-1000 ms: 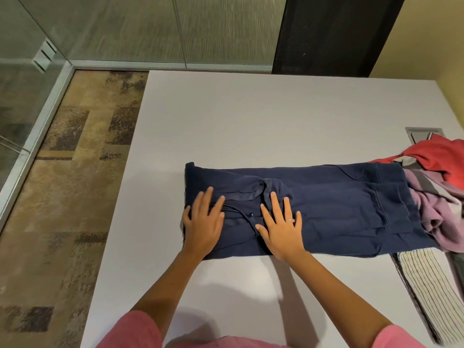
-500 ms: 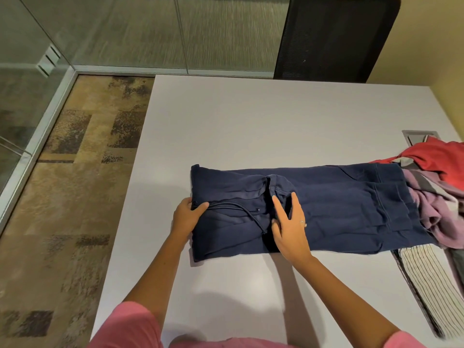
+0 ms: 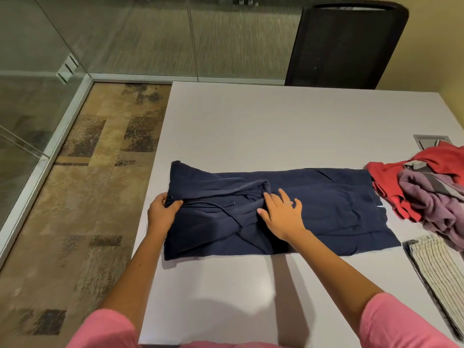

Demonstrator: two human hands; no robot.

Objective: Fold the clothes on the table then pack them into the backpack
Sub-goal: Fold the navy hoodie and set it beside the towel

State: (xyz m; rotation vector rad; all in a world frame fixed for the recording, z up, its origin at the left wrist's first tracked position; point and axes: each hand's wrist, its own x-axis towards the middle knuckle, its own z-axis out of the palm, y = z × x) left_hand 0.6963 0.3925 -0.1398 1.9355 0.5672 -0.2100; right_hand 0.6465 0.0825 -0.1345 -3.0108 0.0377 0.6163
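Hoodie (image 3: 313, 212): navy, lies in a long band across the table (image 3: 276, 126), left end lifted.
Left hand (image 3: 162, 214): fingers curled, gripping the hoodie's left edge.
Right hand (image 3: 282, 213): fingers straight, pressing flat on the hoodie's middle.
Clothes pile (image 3: 426, 187): red and purple, touching the hoodie's right end.
Striped cloth (image 3: 437, 270): near right edge.

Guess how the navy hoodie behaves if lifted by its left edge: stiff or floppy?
Probably floppy: the navy hoodie already buckles into soft ridges where the left hand grips its edge. Likely thick and fairly heavy. Its drawstring would probably dangle.
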